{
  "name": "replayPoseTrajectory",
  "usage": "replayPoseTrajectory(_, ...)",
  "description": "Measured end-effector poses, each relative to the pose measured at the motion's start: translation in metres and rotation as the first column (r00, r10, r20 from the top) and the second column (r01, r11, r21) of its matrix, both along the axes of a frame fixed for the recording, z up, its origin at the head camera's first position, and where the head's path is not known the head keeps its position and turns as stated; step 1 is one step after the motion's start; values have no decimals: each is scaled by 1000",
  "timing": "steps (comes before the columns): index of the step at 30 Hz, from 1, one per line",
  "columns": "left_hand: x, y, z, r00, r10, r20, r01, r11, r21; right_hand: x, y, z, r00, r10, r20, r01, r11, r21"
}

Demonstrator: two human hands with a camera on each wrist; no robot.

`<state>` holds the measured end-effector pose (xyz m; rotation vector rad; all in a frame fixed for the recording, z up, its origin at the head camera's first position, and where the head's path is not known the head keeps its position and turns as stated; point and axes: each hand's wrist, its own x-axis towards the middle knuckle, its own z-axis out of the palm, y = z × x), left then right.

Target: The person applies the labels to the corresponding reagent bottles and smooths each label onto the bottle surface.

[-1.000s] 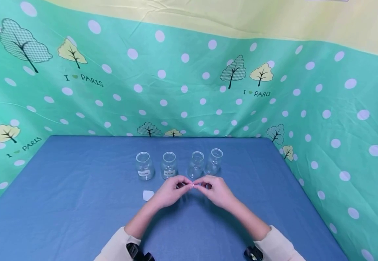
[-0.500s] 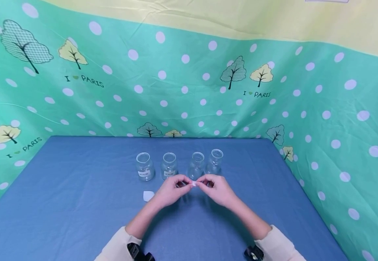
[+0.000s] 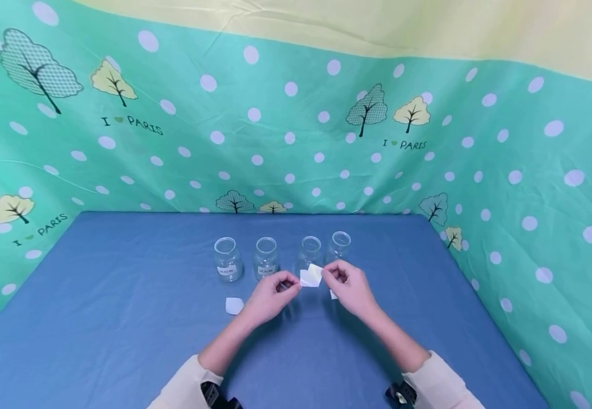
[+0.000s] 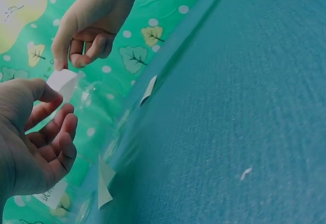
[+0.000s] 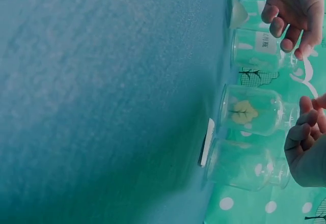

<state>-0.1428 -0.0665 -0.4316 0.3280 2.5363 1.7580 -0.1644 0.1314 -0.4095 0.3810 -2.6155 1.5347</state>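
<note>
Between the two hands a white paper piece (image 3: 310, 276) is stretched, in two overlapping parts, in front of the third jar (image 3: 311, 250). The left hand (image 3: 270, 298) pinches its left edge between thumb and forefinger; the right hand (image 3: 349, 288) pinches its upper right corner. In the left wrist view the white paper (image 4: 63, 83) runs from the left hand (image 4: 35, 132) up to the right hand (image 4: 89, 28). Seen from the right wrist, it is a thin curled strip (image 5: 307, 71) between the left hand (image 5: 295, 10) and the right hand (image 5: 308, 147).
Two jars with white labels, the leftmost (image 3: 228, 261) and the second (image 3: 266, 260), stand left of the third jar. A fourth jar (image 3: 340, 245) stands at the right. White paper pieces lie left of the left hand (image 3: 234, 305) and beside the right hand (image 3: 333, 295).
My right hand has moved up and to the right, away from the left one. The white paper between them now shows much larger, and another white piece shows beside the right hand.
</note>
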Motion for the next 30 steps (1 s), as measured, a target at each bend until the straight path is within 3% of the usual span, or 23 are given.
replayPoseTrajectory(7,1,7,-3,998,32,52,-36,997,67,-3,4,-1,997,-73,-7,72,994,-87)
replayPoseTrajectory(16,5,14,-7,996,11,86,-20,995,94,-7,14,-1,988,-154,-30,152,987,-50)
replayPoseTrajectory(25,5,28,-13,993,-25,119,19,998,52,-7,16,-3,983,-179,-32,180,984,11)
replayPoseTrajectory(30,3,37,-18,993,-8,119,7,1000,9,-5,15,-3,983,-179,-31,179,984,-8)
